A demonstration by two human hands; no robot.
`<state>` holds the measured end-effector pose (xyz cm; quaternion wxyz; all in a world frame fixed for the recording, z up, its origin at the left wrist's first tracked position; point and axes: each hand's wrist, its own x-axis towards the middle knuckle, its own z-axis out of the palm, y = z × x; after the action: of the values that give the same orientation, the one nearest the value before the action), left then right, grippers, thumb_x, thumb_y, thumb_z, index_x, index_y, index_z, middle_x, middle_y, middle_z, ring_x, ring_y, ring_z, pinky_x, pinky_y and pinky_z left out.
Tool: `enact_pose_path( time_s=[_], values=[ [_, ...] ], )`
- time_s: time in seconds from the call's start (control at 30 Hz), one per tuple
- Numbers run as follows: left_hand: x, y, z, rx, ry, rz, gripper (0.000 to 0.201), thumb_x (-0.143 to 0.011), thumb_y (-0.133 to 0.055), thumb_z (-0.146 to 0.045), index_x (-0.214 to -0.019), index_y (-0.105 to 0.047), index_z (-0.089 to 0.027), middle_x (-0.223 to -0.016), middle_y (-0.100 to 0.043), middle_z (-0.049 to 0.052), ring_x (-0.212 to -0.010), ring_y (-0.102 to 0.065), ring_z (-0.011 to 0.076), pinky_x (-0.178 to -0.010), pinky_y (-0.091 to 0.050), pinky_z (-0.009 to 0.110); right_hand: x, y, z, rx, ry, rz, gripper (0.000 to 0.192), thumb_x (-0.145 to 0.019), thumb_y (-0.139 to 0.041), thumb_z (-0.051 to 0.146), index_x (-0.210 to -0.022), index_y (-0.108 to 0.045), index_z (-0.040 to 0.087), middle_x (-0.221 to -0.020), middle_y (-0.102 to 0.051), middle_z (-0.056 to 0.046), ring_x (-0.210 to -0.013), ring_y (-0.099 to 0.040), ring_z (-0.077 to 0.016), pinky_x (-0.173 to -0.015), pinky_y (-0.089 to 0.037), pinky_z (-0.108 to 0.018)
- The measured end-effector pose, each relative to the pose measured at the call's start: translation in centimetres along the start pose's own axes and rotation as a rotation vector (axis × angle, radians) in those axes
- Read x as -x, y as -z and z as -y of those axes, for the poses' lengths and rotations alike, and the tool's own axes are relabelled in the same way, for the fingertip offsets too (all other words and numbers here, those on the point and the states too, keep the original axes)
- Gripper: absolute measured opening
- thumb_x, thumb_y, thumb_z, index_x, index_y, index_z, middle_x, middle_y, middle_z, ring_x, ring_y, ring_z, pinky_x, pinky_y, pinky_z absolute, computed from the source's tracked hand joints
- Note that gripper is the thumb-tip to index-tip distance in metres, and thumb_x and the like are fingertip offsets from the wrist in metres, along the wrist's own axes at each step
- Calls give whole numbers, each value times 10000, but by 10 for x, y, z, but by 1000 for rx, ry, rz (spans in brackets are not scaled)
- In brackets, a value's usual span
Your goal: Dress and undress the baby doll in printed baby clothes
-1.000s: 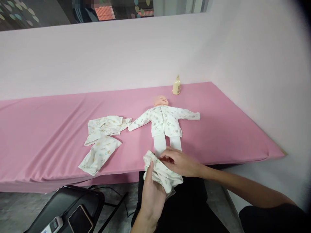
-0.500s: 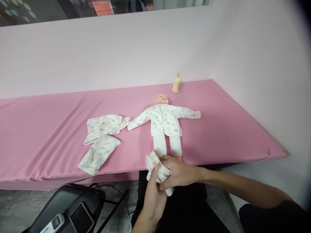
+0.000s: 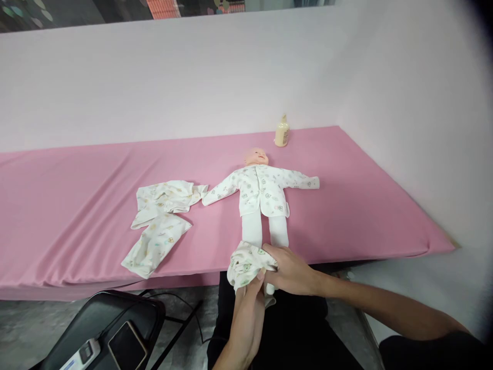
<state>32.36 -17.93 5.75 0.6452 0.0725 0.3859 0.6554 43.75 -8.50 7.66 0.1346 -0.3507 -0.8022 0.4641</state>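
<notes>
Gathering a bunched white print garment (image 3: 245, 263) b/w both hands, right at the edge of the pink-sheeted bed (image 3: 354, 216)! L hand (image 3: 247, 318) has the cloth pinched from below, thumb on top; R hand (image 3: 289, 271) grips its other side, fingers closed on the folds. Bundle sits over the lower end of one doll leg; can't tell if a foot's inside. Doll (image 3: 256, 156) lies face-up, arms wide, in a print jacket (image 3: 249, 192) w/ white leggings (image 3: 252, 228) below. On to containers: one pump btl (image 3: 282, 134), pale yellow, upright nr the wall (image 3: 192, 87), just past the doll's head; fill lvl can't be read. Two more print pieces lie flat to the person's L, an upper garment (image 3: 167, 198) nr the doll's sleeve and a lower garment (image 3: 157, 245) below it. Down front-L, black chair (image 3: 98, 308) carries a phone (image 3: 127, 345) and a small white device (image 3: 81, 355), side by side.
</notes>
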Motion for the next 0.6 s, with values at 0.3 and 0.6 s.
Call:
enact_pose_path(
  time_s=[0.3, 0.6],
  values=[
    [-1, 5, -12, -396, -84, -79, 314, -845, -688, -392, -1045, -668, -152, -1082, -689, 84, -1068, -633, 218, -949, -479, 323, -8, 7, -7, 181, 10, -46, 142, -878, -479, 216, -1016, -452, 200, -884, -595, -46, -780, -540, -186, -649, -367, -285],
    [-4, -1, -41, -1025, -241, -194, 330, -774, -686, -416, -946, -687, -135, -1029, -738, 108, -897, -702, 247, -790, -543, 328, -15, 9, -8, 382, 165, -86, 85, -891, -466, 156, -965, -447, 195, -904, -593, -64, -886, -541, -219, -796, -419, -336]
  ],
)
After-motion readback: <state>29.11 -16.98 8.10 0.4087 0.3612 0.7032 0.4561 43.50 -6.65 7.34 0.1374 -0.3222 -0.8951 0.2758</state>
